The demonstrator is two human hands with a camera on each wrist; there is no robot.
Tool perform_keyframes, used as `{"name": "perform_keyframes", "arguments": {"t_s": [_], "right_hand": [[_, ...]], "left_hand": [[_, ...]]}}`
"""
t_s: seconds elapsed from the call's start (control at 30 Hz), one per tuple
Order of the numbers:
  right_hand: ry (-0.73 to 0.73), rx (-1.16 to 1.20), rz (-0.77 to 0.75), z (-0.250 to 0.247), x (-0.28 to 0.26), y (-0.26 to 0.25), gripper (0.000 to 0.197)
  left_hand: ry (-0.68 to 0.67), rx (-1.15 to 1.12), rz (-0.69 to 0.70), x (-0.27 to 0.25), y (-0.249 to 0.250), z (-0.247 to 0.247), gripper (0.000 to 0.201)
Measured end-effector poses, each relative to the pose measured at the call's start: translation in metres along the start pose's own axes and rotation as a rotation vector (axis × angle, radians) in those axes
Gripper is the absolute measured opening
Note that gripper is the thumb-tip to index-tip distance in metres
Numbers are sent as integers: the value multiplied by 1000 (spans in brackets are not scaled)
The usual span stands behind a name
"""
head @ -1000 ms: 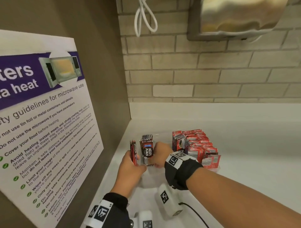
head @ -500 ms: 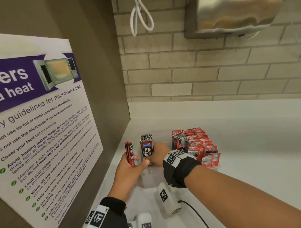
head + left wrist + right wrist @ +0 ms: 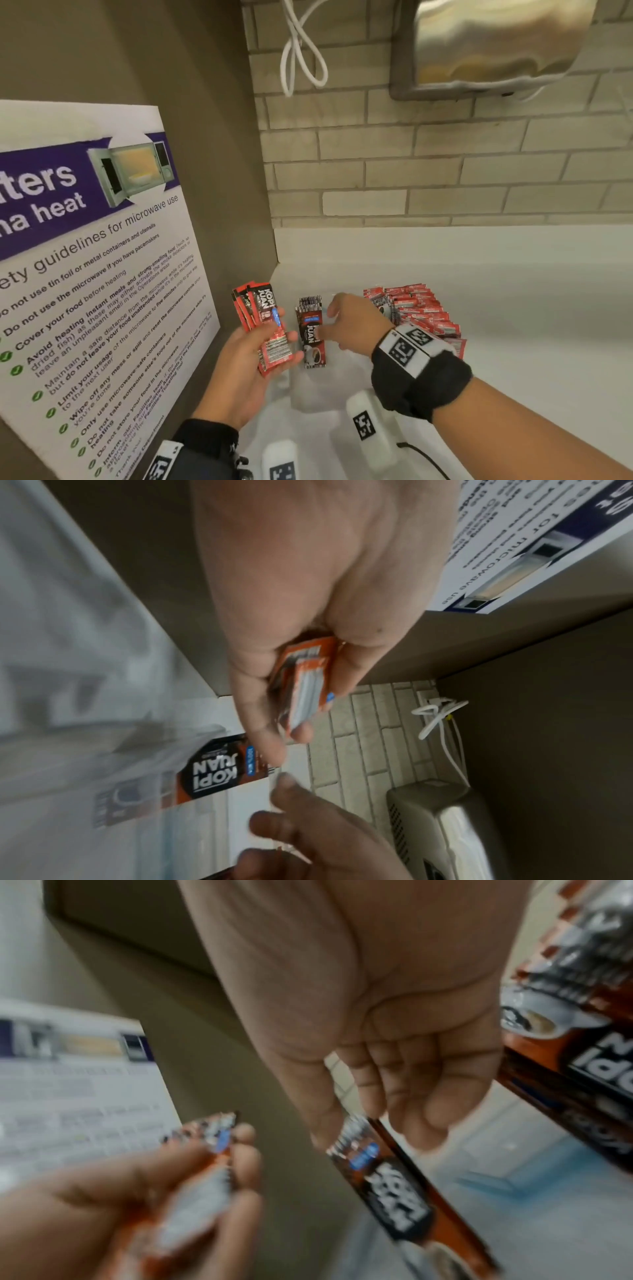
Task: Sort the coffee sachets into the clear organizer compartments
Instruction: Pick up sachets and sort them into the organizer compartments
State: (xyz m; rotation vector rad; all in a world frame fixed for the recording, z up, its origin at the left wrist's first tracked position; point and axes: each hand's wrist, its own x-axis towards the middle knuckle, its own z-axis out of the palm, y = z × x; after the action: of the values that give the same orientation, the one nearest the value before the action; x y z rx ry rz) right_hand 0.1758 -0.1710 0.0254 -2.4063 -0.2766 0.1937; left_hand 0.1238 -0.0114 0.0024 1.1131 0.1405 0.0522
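A small fan of red Kopi Juan sachets (image 3: 263,325) lies across the upturned palm of the left hand (image 3: 246,370), their printed ends pointing up and away toward the brown side wall (image 3: 191,102). The thumb lies over their lower part and the fingertips curl up round the far edge, so the bundle is clasped between thumb and fingers; the left wrist view shows the same stack (image 3: 304,685) held edge-on in that hand (image 3: 308,588).

Just to the right, a darker Kopi Juan sachet (image 3: 311,337) stands upright in a row of like sachets inside the clear organizer (image 3: 318,390), in its left compartment. The right hand (image 3: 356,325) reaches over it from the right, fingers loosely curled, with thumb and forefinger at the sachet's upper right edge. In the blurred right wrist view the thumb tip and fingertips (image 3: 424,1123) sit at the top of that sachet (image 3: 387,1177); whether they truly pinch it I cannot tell.

Behind the right hand, a dense stack of red sachets (image 3: 418,308) fills the organizer's right side. The organizer rests on a white counter (image 3: 513,325) in the corner where the brown wall meets a pale brick wall (image 3: 411,171). A microwave guidelines poster (image 3: 85,257) leans on the left, a white cord (image 3: 301,51) hangs above, and a steel wall-mounted dispenser (image 3: 489,44) sits at upper right.
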Motion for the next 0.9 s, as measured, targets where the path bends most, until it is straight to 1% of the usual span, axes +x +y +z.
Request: {"name": "perform_keyframes", "arguments": {"t_s": [0.07,0.1,0.13,0.17,0.23,0.27,0.3,0.37,0.43,0.47,0.5,0.57,0.6,0.63,0.67,0.7,0.77,0.83,0.87,0.9], "right_hand": [[128,251,-71,-6,-9,-4,25],[142,409,-94,-9,-14,-7,22],[120,531,-106,-10,-20,-10,20],[85,600,-118,-11,-25,-11,16],[47,662,-156,-9,-31,-11,8],[59,695,-169,-9,-33,-10,5],[88,735,-177,-10,-34,-9,5],[174,843,-206,-18,-36,-8,8],[271,928,-311,-29,-38,-8,15],[318,897,-390,-32,-38,-9,20],[357,808,-469,-32,-38,-10,28],[409,522,-575,-24,-39,-12,38],[431,388,-620,-18,-38,-11,40],[448,297,-668,-12,-38,-10,42],[462,251,-711,-7,-37,-7,43],[472,231,-737,-3,-37,-5,43],[504,214,-722,-3,-36,-1,40],[558,163,-656,-9,-37,-1,40],[565,109,-621,-15,-37,-2,42],[517,34,-582,-21,-36,-5,44]], "left_hand": [[-47,85,35,-2,4,3,18],[-65,134,57,-4,5,5,17],[-90,176,77,-5,5,8,18],[-120,213,91,-6,4,11,23],[-164,290,106,-7,0,17,34],[-167,315,111,-7,-2,20,36],[-152,317,116,-7,-4,21,36],[-75,263,135,-5,-6,22,37],[24,184,135,-4,-3,23,30],[50,141,134,-5,-1,25,27],[50,90,137,-6,1,27,26],[-12,3,149,-12,3,36,28],[-58,-31,161,-15,4,40,25],[-96,-45,178,-17,5,44,18],[-104,-39,196,-19,7,47,15],[-87,-6,218,-18,9,48,22],[-11,163,293,-11,11,40,34],[80,488,417,-4,16,27,41],[80,670,481,-3,20,22,41],[50,842,532,-3,26,19,40]]}}
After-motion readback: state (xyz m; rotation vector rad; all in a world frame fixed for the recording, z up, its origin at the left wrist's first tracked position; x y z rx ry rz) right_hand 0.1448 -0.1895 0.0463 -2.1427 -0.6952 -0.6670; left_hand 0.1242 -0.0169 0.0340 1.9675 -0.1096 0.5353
